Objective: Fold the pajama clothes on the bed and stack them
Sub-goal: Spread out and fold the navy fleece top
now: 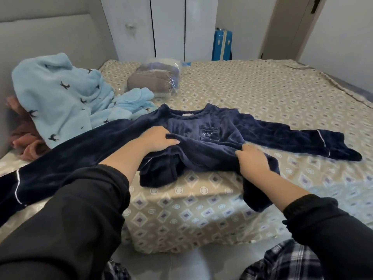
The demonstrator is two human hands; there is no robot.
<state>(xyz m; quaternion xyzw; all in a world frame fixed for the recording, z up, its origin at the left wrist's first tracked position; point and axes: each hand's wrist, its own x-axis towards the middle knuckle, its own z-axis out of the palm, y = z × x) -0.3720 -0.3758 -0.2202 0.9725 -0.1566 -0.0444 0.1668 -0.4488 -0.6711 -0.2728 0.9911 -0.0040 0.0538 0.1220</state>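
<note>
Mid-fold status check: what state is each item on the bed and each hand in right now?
Dark navy fleece pajama top: front up, sleeves spread, hem bunched up.
Light blue bird-print fleece pajamas: crumpled, unfolded.
Left hand: gripping the top's chest.
Right hand: gripping its hem.
White wardrobe doors: closed.

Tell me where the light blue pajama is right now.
Head view: the light blue pajama lies heaped on the left, against the headboard, just beyond the navy top.

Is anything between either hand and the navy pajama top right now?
Nothing visible. The left hand and right hand both hold the navy pajama top directly; the light blue pajamas lie off beside the sleeve on the left.
</note>
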